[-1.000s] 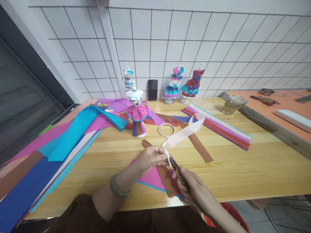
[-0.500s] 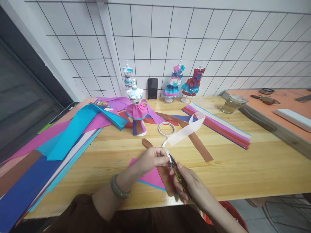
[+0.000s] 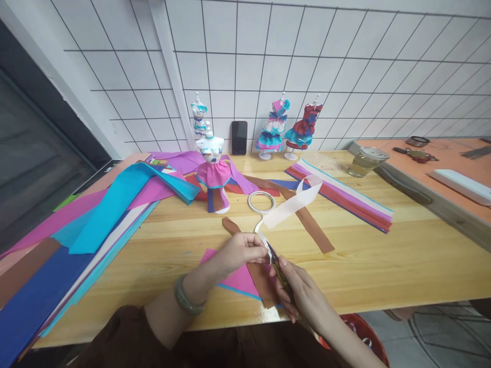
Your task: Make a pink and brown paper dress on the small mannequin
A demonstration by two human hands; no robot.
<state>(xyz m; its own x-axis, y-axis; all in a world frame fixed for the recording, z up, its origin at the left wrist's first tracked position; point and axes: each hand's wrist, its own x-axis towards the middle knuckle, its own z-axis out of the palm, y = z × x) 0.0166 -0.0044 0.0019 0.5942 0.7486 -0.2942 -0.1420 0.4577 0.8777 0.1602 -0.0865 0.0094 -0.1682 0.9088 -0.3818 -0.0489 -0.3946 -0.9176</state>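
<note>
Several long strips of coloured paper (image 3: pixel 113 209), turquoise uppermost, spread over the left edge and lower left of the frame. One green bangle (image 3: pixel 186 297) on the left wrist, lower centre-left. One barely clothed dress form (image 3: pixel 199 115), upright, upper centre-left; in front of it, one form in a pink skirt (image 3: pixel 214 175). One phone (image 3: pixel 239 138), upright against the tiled wall. One left hand (image 3: pixel 244 251), lower centre, thumb and fingers pinching white tape (image 3: pixel 263 238) over a brown strip (image 3: pixel 263 286) lying across a pink sheet (image 3: pixel 235 278). One tape roll (image 3: pixel 262 212), flat, just above that hand. One pair of scissors (image 3: pixel 284 278), blades at the tape. Two dressed forms (image 3: pixel 270 133) (image 3: pixel 304 130), upper centre-right. One right hand (image 3: pixel 307 292), fingers wrapped about the scissors. From where I stand, it has edged nearer the left fingertips since a second ago, while the tape roll stays put; I judge the tape is being trimmed, but cannot tell whether it is severed. One striped paper stack (image 3: pixel 345 199), right of centre. One cup of liquid (image 3: pixel 367 162), upper right.
</note>
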